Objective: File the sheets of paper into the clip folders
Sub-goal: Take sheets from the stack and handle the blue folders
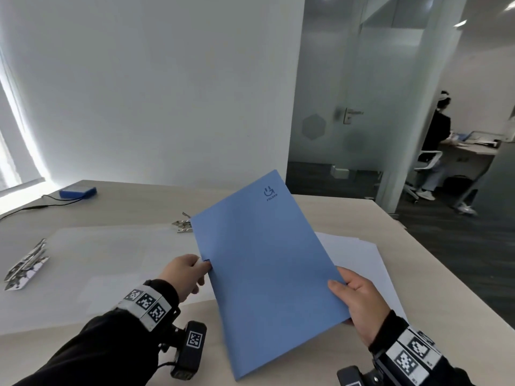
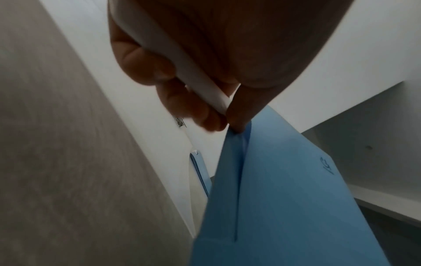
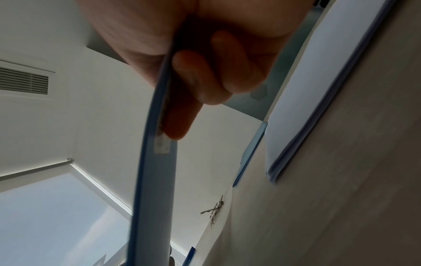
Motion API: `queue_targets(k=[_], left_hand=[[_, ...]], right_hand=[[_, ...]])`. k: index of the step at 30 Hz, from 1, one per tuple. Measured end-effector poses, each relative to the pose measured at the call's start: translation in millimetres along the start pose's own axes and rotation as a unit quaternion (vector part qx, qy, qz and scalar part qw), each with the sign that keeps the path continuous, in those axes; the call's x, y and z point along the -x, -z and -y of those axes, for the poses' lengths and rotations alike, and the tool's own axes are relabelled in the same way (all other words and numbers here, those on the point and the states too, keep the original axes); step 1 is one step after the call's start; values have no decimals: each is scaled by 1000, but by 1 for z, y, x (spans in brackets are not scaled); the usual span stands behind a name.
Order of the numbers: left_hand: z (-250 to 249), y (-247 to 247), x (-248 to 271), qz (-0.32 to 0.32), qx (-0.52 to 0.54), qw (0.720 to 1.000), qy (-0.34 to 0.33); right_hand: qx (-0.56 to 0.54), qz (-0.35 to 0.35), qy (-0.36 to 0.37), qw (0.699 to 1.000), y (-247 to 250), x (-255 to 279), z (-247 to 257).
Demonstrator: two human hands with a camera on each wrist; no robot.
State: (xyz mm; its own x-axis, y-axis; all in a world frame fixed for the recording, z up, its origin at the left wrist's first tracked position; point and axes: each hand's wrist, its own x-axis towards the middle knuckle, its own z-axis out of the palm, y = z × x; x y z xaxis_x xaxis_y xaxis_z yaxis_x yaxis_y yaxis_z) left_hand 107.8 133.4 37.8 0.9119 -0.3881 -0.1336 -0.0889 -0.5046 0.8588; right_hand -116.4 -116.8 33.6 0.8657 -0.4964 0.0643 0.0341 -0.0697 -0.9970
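Your right hand (image 1: 359,305) grip clamps flat blue plastic clip folder (image 1: 267,274) at its right edge; your left hand (image 1: 185,274) grip pinches its left edge. Folder tilted above pale wood worktop (image 1: 362,218), over white paper sheets (image 1: 359,254).

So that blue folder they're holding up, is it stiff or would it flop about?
Probably semi-stiff: the blue folder stays nearly flat in the head view though held only at two edges, by the left hand and right hand. The right wrist view shows a gentle bow, so it likely flexes. Its smooth cover may be slippery.
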Motion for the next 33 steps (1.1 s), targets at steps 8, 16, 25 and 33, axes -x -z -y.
queue_targets(k=[8,16,25,33], left_hand=[[2,-24,4,-6,314,944,101],[10,4,-2,42,17,998,42],[2,24,3,115,220,966,78],[14,8,0,-45,445,890,83]], right_hand=[[6,23,-21,999,-10,-3,-2],[5,20,-32,999,6,-21,4],[-6,17,-21,1000,-14,-40,1],[-35,61,-26,997,-49,-44,-8]])
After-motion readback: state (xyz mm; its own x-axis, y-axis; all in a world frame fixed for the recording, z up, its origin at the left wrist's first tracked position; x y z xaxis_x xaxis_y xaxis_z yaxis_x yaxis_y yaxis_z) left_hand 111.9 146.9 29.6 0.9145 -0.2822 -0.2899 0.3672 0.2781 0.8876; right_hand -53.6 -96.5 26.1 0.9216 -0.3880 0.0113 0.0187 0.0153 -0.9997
